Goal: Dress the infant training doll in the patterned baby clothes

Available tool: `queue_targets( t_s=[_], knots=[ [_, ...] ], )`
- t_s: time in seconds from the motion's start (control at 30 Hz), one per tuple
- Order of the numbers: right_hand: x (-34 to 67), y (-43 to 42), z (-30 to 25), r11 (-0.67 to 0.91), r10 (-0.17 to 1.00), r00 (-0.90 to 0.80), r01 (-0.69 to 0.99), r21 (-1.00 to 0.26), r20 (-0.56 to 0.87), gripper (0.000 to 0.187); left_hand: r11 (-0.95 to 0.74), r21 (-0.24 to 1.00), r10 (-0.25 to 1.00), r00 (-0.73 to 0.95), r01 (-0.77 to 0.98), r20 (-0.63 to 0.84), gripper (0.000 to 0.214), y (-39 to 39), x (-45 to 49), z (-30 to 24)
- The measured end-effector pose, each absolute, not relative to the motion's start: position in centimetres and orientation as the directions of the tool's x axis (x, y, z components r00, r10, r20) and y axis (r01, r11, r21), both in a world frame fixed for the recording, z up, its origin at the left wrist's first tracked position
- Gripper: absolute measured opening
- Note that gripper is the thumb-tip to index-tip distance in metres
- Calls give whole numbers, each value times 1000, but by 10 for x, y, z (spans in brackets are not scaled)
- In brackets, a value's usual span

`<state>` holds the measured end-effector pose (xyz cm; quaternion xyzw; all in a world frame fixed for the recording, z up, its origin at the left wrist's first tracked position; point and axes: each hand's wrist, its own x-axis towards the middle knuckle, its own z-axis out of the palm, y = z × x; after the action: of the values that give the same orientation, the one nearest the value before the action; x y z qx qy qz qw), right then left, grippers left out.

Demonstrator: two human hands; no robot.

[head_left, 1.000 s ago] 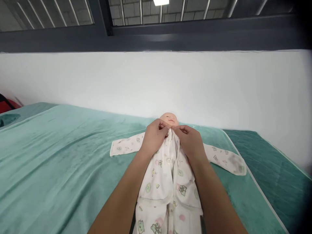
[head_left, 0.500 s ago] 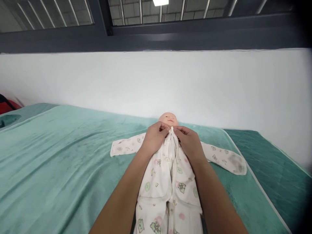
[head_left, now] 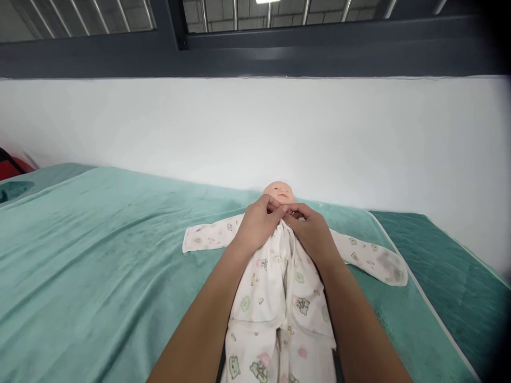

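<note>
A baby doll lies on its back, its head toward the wall. White baby clothes printed with small bears cover its body, the sleeves spread out to both sides. The front is parted below the neck, with a button on the left flap. My left hand pinches the collar edge just under the doll's chin. From the other side my right hand pinches the collar too, fingertips meeting those of my left. My fingers hide the fastening at the neck.
A green velvety sheet lies in folds under the doll. Darker green cloth is at the right. The white wall rises behind, below a dark window frame. Something red shows at the far left.
My fingertips have come together over the collar and now cover the cloth tip that showed between them. The view has tilted slightly down.
</note>
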<state>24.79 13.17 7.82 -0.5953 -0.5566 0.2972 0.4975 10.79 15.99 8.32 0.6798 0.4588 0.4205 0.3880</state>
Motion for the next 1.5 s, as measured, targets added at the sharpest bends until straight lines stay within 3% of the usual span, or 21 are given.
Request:
queue_targets(
  t_s=[0.17, 0.43, 0.67, 0.9, 1.17, 1.3, 1.5],
  knots=[
    [245, 133, 76, 70, 970, 193, 369, -927, 150, 24, -280, 901, 955, 194, 332, 225, 11, 159, 110, 83],
    [246, 126, 70, 148, 946, 240, 281, -948, 219, 18, -306, 863, 951, 175, 401, 256, 13, 158, 107, 81],
    [240, 106, 61, 254, 888, 247, 439, -862, 388, 19, -477, 745, 879, 232, 466, 418, 31, 148, 99, 74],
    [239, 98, 55, 293, 849, 221, 560, -775, 481, 27, -569, 614, 821, 341, 547, 458, 42, 144, 96, 69],
    [239, 106, 59, 212, 891, 189, 630, -747, 412, 28, -472, 759, 882, 255, 448, 397, 36, 154, 98, 69],
    [243, 106, 58, 255, 912, 106, 610, -750, 396, 27, -437, 815, 899, 202, 379, 389, 26, 157, 99, 72],
    [241, 88, 61, 231, 956, -2, 619, -751, 293, 47, -418, 857, 907, 89, 303, 411, 25, 136, 96, 78]
  ],
)
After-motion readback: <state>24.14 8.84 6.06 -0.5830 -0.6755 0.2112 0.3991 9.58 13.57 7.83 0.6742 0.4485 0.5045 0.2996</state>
